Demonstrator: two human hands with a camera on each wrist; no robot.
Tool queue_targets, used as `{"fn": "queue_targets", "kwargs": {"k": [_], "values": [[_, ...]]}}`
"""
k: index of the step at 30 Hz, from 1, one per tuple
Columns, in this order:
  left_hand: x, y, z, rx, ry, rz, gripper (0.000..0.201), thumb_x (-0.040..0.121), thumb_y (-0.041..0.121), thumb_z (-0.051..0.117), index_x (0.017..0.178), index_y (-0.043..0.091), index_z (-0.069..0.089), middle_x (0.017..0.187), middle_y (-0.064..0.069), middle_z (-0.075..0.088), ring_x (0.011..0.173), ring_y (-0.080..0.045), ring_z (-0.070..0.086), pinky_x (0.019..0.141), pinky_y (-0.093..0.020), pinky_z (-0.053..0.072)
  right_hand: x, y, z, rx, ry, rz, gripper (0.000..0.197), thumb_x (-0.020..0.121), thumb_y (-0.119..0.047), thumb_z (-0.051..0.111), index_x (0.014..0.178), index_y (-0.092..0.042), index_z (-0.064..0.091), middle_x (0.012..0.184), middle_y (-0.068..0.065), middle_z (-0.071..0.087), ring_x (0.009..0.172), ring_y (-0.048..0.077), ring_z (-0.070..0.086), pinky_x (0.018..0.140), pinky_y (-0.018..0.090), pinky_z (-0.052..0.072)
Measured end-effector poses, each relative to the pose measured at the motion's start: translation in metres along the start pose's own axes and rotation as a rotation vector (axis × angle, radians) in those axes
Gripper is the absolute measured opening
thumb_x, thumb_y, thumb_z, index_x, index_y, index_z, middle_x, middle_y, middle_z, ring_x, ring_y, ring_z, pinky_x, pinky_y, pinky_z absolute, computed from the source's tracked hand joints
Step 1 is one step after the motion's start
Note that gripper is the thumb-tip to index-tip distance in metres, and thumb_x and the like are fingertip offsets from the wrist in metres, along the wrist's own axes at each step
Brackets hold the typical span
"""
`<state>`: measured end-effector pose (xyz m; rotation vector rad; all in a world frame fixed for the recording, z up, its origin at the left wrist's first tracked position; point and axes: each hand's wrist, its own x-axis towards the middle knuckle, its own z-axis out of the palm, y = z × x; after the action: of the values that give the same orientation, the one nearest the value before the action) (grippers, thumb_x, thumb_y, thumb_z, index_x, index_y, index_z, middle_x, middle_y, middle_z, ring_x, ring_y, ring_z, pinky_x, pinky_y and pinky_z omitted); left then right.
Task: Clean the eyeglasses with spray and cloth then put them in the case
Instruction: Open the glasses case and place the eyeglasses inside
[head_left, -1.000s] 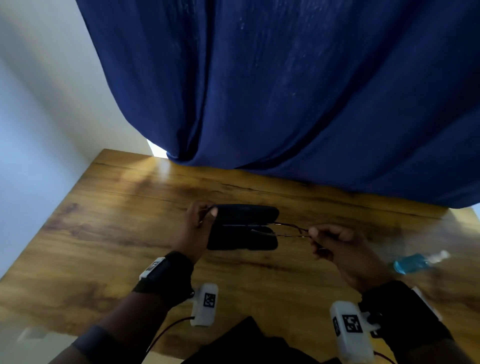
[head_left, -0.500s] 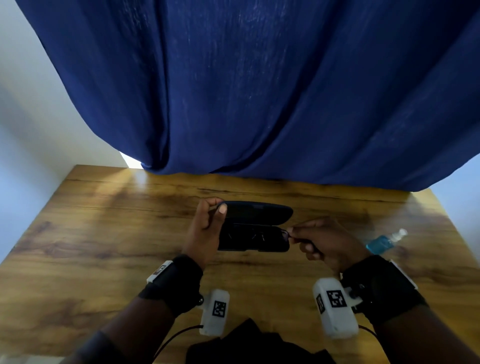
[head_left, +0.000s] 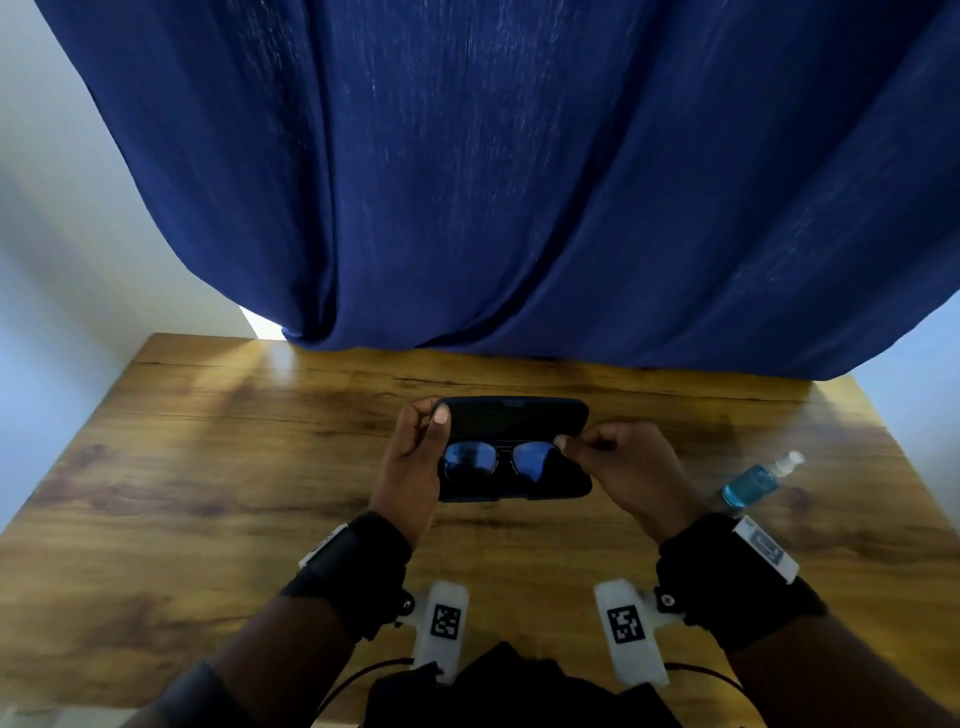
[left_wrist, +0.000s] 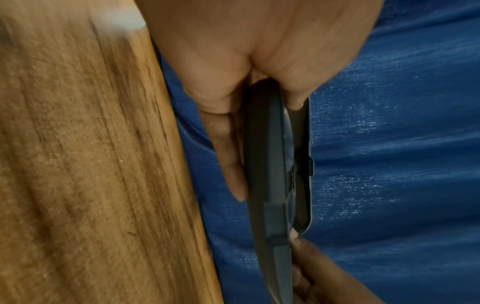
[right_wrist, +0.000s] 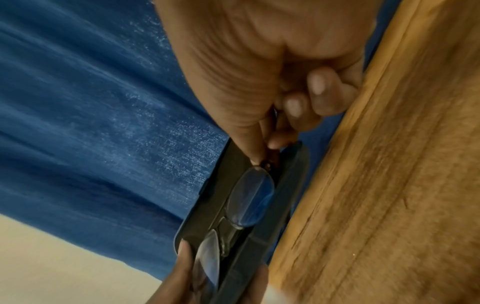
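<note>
With my left hand (head_left: 415, 467) gripping the open case (head_left: 514, 452) above the table (head_left: 208, 467), my right hand (head_left: 618, 467) pinches the glasses (head_left: 496, 460) lying inside; I'd seat them flat, release gently, then close the lid.

Bare desk (head_left: 182, 467) spreads wide across the left of the frame, open to a passing hand. At centre the open case (head_left: 514, 452) blocks the way, with the left hand (head_left: 410, 467) and right hand (head_left: 623, 467) at its two ends. The spray bottle (head_left: 753, 480) lies at right, the curtain (head_left: 493, 182) closes off the far edge, and a dark cloth (head_left: 519, 686) sits at the bottom centre.
</note>
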<state>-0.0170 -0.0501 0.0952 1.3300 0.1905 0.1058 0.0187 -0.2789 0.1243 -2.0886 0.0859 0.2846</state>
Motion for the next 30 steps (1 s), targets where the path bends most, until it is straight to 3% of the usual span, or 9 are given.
{"fn": "queue_targets", "kwargs": {"k": [6,9,11,13,18,21,24,27,30], "values": [[-0.003,0.013,0.001,-0.073,0.021,-0.024,0.021,0.109,0.027,0.045,0.112,0.012,0.060,0.107,-0.015,0.068,0.100,-0.032,0.067,0.089,-0.050,0.055,-0.004,-0.004,-0.001,0.033,-0.009,-0.149,0.013,0.094,-0.040,0.071,0.093,-0.030,0.079,0.089,-0.014,0.078,0.086,0.001,0.072,0.076,0.024,0.056],[-0.003,0.016,0.001,-0.060,0.045,-0.030,0.021,0.109,0.024,0.042,0.109,0.014,0.060,0.095,-0.001,0.075,0.093,-0.021,0.073,0.078,-0.037,0.063,-0.006,-0.004,-0.002,0.041,-0.028,-0.184,0.015,0.095,-0.039,0.070,0.089,-0.028,0.078,0.080,-0.017,0.075,0.075,-0.004,0.069,0.068,0.019,0.052],[-0.001,0.013,0.000,-0.010,0.110,-0.030,0.016,0.107,0.029,0.049,0.107,0.025,0.064,0.102,0.003,0.072,0.105,-0.024,0.068,0.094,-0.044,0.057,-0.007,-0.004,-0.004,0.098,0.005,-0.182,0.016,0.096,-0.037,0.069,0.087,-0.027,0.077,0.068,-0.019,0.070,0.061,-0.006,0.062,0.058,0.013,0.043],[-0.001,0.013,-0.002,0.001,0.135,-0.037,0.013,0.105,0.032,0.052,0.109,0.031,0.065,0.109,0.004,0.069,0.114,-0.027,0.062,0.104,-0.051,0.050,-0.007,-0.004,-0.005,0.169,0.045,-0.176,0.012,0.097,-0.038,0.068,0.092,-0.030,0.075,0.073,-0.015,0.071,0.060,-0.005,0.059,0.057,0.016,0.042],[-0.006,0.030,-0.002,0.041,-0.027,0.019,0.026,0.110,0.007,0.035,0.128,0.003,0.053,0.096,0.013,0.074,0.092,-0.007,0.073,0.072,-0.022,0.060,-0.008,-0.002,-0.003,0.234,0.032,-0.200,0.023,0.092,-0.049,0.068,0.113,-0.046,0.061,0.096,-0.011,0.069,0.075,0.001,0.063,0.067,0.029,0.049],[-0.004,0.035,-0.003,0.031,0.043,0.028,0.021,0.108,0.008,0.042,0.118,0.013,0.060,0.100,0.004,0.071,0.092,-0.013,0.070,0.078,-0.030,0.059,-0.015,-0.008,-0.001,0.252,0.155,-0.329,0.029,0.090,-0.055,0.066,0.112,-0.037,0.059,0.100,-0.009,0.065,0.079,0.003,0.063,0.069,0.026,0.051],[-0.005,0.037,-0.002,0.012,0.045,0.016,0.021,0.109,0.015,0.040,0.118,0.012,0.059,0.105,-0.008,0.070,0.096,-0.021,0.071,0.077,-0.032,0.062,-0.022,-0.011,0.000,-0.056,0.278,-0.537,0.023,0.096,-0.054,0.060,0.107,-0.034,0.067,0.126,-0.011,0.049,0.110,0.004,0.056,0.085,0.021,0.051],[-0.007,0.038,0.000,0.006,0.085,0.046,0.019,0.108,0.021,0.044,0.112,0.020,0.063,0.105,-0.007,0.070,0.102,-0.026,0.067,0.086,-0.036,0.058,-0.023,-0.015,0.000,-0.269,0.196,-0.594,0.032,0.099,-0.055,0.053,0.123,-0.040,0.069,0.155,-0.014,0.030,0.134,0.010,0.036,0.104,0.020,0.034],[-0.010,0.043,0.005,0.044,0.044,0.133,0.030,0.110,0.019,0.035,0.124,0.002,0.055,0.107,-0.015,0.067,0.091,-0.013,0.072,0.071,-0.022,0.060,-0.023,-0.023,-0.003,-0.273,0.105,-0.539,0.043,0.095,-0.063,0.051,0.132,-0.045,0.062,0.159,-0.020,0.025,0.138,0.004,0.031,0.107,0.017,0.027]]}}
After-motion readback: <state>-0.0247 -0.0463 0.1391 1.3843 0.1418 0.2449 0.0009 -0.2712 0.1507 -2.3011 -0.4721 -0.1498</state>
